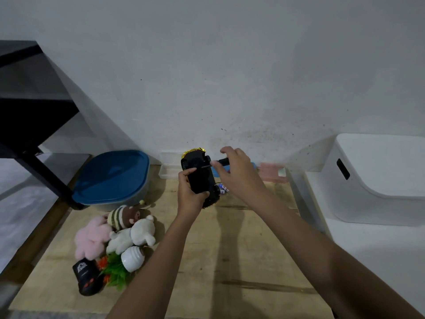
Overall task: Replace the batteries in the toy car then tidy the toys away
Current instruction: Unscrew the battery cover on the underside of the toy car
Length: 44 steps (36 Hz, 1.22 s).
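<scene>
Head view, the only one supplied. My left grip (191, 195) was closed round the toy car (199, 168), fingers and thumb wrapped about its nearer half; the car was held clear of the wooden board (230, 249), turned over, black underside towards me, gold bodywork showing at the far end. My right grip (236, 171) was closed on the handle of a screwdriver (223, 161); the shaft ran leftward and its tip met the underside near mid-chassis; whether it sat in a screw head I could not tell, the spot being small and dark. Loose batteries (223, 188) lay on the board just beyond the car, partly hidden by it; fresh or spent was not discernible.

Finding: the step in hand was judged to be the screw of the battery cover; loosening or tightening could not be determined, though no open compartment was visible. The next move called for the left grip to hold the car steady, the driver kept square and pressed into the screw while turned; a slipped tip or dropped screw was the likely fault.

Tidying appeared not begun: plush toys (128, 229), a toy plant (115, 270) and a black toy (86, 277) lay heaped at the board's left; a blue-lidded container (110, 178) stood behind them; a white bin (377, 178) stood well apart at right.
</scene>
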Each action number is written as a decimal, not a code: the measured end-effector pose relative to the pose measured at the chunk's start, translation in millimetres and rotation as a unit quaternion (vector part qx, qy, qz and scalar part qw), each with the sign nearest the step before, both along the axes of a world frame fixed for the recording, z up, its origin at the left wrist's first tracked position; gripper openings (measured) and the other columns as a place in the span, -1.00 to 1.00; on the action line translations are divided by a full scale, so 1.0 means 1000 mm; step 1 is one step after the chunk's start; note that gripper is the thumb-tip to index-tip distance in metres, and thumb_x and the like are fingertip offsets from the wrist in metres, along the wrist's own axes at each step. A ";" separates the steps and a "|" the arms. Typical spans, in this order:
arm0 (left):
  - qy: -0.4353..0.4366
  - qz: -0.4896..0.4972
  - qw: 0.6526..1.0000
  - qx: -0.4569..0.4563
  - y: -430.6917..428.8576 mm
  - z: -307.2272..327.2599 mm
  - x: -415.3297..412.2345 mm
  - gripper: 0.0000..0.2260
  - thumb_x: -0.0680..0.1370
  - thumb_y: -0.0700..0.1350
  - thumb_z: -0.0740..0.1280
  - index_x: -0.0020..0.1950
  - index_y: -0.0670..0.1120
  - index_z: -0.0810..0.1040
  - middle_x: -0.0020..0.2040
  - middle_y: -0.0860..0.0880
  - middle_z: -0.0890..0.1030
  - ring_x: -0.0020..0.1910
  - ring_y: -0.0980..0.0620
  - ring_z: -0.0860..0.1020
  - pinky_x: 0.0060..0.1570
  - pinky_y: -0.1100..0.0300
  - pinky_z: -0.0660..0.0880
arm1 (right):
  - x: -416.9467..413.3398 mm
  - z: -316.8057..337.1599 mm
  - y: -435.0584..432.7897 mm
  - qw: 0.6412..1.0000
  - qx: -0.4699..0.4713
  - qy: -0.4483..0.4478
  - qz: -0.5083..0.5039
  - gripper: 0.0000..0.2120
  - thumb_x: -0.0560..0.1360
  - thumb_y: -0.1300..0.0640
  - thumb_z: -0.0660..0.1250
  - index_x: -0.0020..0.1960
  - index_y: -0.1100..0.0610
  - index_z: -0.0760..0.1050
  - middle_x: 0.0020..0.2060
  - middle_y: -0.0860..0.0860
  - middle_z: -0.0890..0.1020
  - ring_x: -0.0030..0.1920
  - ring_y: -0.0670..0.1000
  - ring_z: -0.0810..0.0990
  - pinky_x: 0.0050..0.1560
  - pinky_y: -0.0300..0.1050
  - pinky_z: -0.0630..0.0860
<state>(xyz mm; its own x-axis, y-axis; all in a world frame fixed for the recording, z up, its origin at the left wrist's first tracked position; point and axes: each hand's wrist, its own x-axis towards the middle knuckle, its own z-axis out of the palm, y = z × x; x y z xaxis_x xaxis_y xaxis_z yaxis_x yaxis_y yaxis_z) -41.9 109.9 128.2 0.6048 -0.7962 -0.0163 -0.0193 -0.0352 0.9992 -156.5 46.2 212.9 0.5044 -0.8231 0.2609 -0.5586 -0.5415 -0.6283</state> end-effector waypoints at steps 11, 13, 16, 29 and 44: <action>0.002 0.009 1.000 -0.004 0.001 0.007 -0.001 -0.41 0.35 -0.53 0.33 0.19 0.00 0.31 0.07 0.12 0.41 0.04 -0.03 0.52 -0.20 0.07 0.60 | -0.002 -0.004 0.004 0.999 -0.009 0.010 0.039 -0.68 0.55 0.17 0.25 0.30 0.15 0.37 0.10 0.10 0.43 0.07 0.07 0.50 0.05 -0.10 0.51; 0.005 0.007 1.000 0.000 0.001 0.007 0.000 -0.41 0.35 -0.53 0.33 0.19 0.01 0.32 0.07 0.13 0.41 0.04 -0.02 0.52 -0.18 0.04 0.60 | 0.000 -0.001 0.004 0.999 -0.005 0.037 0.014 -0.71 0.58 0.10 0.20 0.25 0.20 0.35 0.06 0.13 0.49 0.02 0.09 0.51 -0.04 -0.08 0.49; 0.003 0.006 1.000 0.006 0.000 0.004 0.000 -0.41 0.34 -0.53 0.35 0.18 0.01 0.32 0.06 0.18 0.41 0.06 -0.04 0.50 -0.09 -0.06 0.60 | 0.004 0.002 0.002 0.999 -0.012 0.036 0.000 -0.83 0.56 0.15 0.25 0.07 0.23 0.48 -0.04 0.15 0.53 -0.07 0.05 0.50 -0.15 -0.17 0.40; 0.007 0.007 1.000 -0.001 0.003 0.001 0.002 -0.41 0.33 -0.53 0.36 0.17 0.01 0.31 0.05 0.16 0.41 0.06 -0.03 0.50 -0.09 -0.04 0.59 | 0.012 0.007 0.003 0.997 -0.030 0.072 0.018 -0.84 0.57 0.23 0.19 0.01 0.26 0.51 -0.06 0.16 0.52 -0.03 0.11 0.49 -0.15 -0.17 0.33; 0.018 -0.006 1.000 -0.013 -0.002 0.002 0.001 -0.41 0.34 -0.52 0.36 0.18 0.00 0.31 0.08 0.08 0.42 0.04 0.01 0.52 -0.08 -0.06 0.60 | 0.005 0.011 0.002 0.993 -0.065 0.050 0.085 -0.78 0.45 0.43 0.26 0.05 0.25 0.51 0.02 0.13 0.41 0.04 0.10 0.43 -0.04 -0.13 0.44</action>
<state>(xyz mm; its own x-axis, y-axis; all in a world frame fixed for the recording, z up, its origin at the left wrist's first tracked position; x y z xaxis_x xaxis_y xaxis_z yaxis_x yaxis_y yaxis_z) -40.9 107.8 130.3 0.5954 -0.8033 -0.0176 0.0169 -0.0094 0.9998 -151.9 47.8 223.9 0.6618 -0.6866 0.3009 -0.5084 -0.7061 -0.4928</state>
